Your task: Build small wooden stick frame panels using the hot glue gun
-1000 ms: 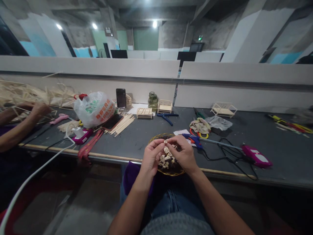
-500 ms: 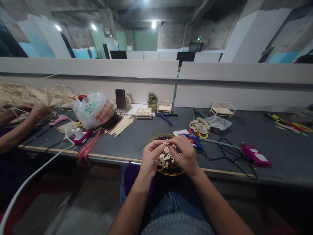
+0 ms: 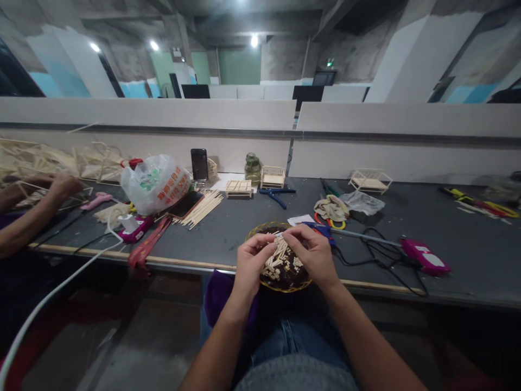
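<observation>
Over a round basket at the table's front edge, my two hands face each other. My left hand is closed in a pinch, thumb against forefinger. My right hand pinches the same way from the other side. A small pale wooden stick piece shows between the fingertips; its exact shape is too small to make out. Below them, short cut wooden sticks lie loose in the dark-bottomed basket, partly covered by my fingers. A blue glue gun lies just beyond my right hand.
Long sticks lie left of the basket, near a plastic bag. Blue pliers and small wooden frames are farther back. Cables run to a magenta power strip. A co-worker's hands handle stick frames at left.
My hands have drawn slightly apart at the fingertips, uncovering more of the basket's sticks. The small piece between them now shows as a pale strip. The view has shifted slightly.
</observation>
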`<state>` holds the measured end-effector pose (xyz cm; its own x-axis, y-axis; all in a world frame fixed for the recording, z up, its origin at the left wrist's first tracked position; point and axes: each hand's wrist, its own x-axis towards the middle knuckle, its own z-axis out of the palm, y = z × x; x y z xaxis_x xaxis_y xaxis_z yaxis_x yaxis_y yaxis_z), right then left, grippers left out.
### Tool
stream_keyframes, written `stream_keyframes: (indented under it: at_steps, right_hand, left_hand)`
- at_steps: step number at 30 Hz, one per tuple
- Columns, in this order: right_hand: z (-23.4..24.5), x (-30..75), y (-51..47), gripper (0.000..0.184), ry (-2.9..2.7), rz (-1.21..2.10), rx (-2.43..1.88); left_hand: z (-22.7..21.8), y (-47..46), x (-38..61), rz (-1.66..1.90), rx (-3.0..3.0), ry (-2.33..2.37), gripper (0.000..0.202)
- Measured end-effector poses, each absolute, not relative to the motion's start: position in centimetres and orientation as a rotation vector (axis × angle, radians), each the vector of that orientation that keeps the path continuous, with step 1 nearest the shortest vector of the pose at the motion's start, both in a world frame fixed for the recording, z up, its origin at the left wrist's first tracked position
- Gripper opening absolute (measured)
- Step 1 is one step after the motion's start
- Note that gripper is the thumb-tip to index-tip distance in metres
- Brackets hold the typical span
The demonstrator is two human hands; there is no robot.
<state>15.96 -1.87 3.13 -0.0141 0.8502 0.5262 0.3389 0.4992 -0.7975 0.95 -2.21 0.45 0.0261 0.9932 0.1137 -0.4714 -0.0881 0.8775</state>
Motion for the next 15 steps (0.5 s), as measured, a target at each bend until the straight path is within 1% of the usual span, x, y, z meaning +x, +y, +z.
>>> stream_keyframes:
  at_steps: [4,8,11,15]
  right_hand:
    - [3.4,15.8,-1.94,0.013,-1.648,0.513,-1.034]
    - [3.22,15.81,-1.91,0.016,-1.643,0.49,-1.076]
    - [3.1,15.83,-1.9,0.019,-1.591,0.555,-1.118]
    - [2.79,15.87,-1.65,0.023,-1.505,0.693,-1.131]
  left_hand:
    - [0.41,-2.35,1.01,1.441,1.044,0.754,0.017]
    - [0.36,-2.27,0.98,1.463,1.122,0.767,0.012]
    - [0.32,-2.25,0.99,1.47,1.11,0.767,0.012]
    - [0.5,-2.25,1.06,1.468,1.013,0.81,0.018]
